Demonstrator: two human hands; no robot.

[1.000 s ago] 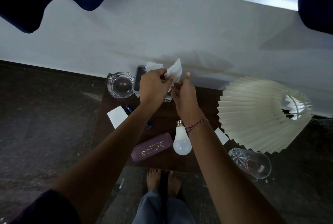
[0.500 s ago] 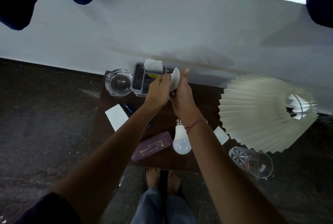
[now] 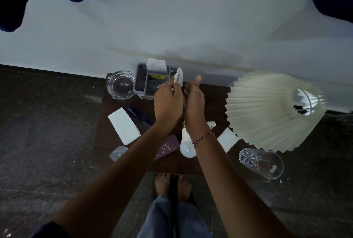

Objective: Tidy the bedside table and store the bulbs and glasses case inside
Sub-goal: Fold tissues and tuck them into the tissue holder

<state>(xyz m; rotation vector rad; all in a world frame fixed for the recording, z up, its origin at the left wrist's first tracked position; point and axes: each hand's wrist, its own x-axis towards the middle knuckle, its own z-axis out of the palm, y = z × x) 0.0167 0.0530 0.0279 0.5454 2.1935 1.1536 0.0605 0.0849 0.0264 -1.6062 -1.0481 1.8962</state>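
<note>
left fingers (image 3: 172,84) pinching folded tissue (image 3: 179,77) narrower than before, right hand (image 3: 193,102) fingers loosely apart

The surface (image 3: 214,103) looks like dark, matt wood. The ashtray (image 3: 120,84) and the tumbler (image 3: 261,163) are clear, glossy glass, the tumbler cut in facets. The lampshade (image 3: 267,111) is pleated cream paper. The bulb (image 3: 188,147) is smooth white. The glasses case (image 3: 167,147) is matt purple.
</note>
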